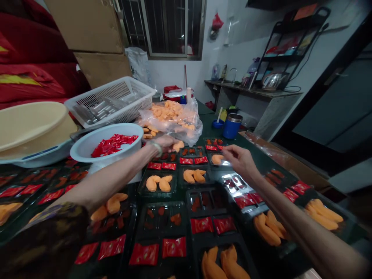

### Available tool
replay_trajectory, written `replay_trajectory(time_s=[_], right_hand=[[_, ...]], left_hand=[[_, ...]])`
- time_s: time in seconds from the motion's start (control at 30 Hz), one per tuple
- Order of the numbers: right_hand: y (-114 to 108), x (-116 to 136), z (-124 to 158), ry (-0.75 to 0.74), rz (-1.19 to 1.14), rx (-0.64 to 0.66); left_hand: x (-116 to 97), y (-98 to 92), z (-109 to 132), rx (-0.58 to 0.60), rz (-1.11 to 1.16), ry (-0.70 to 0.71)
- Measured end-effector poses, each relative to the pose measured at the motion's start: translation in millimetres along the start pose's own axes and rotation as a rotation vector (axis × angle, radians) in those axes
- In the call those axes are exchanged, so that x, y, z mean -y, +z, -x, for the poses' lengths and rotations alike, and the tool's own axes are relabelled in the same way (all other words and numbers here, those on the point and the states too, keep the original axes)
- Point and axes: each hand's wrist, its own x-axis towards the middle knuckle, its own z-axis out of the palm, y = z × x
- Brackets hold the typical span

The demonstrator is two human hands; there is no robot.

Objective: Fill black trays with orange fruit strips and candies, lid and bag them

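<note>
My left hand (167,142) reaches far across the table and is closed on an orange dumpling-shaped pastry (178,146), just below a clear plastic bag (174,120) full of the same pastries. My right hand (240,159) hovers over a far black tray (218,159), fingers curled beside one pastry (216,159) lying in it; whether they touch it is unclear. Several black compartment trays (162,223) cover the table, holding pastry pairs (158,183) and red sauce packets (173,247).
A pale blue bowl (87,149) of red packets sits at left, beside a white mesh basket (116,99) and a cream basin (31,124). A blue canister (232,124) stands behind the trays. A counter with shelves lines the far right wall.
</note>
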Motion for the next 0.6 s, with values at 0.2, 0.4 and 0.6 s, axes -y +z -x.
replay_trajectory(time_s=[0.2,0.4,0.6], right_hand=[[11,59,20,0.067,-0.465,0.385],[-23,37,12,0.07,-0.396,0.22],[-25,-24,-8,0.167,0.545,-0.062]], left_hand=[[-7,32.2,66,0.398,-0.036,0.169],[-36,79.9,78,0.265,-0.349,0.707],[-35,21.4,77,-0.149,-0.647,0.85]])
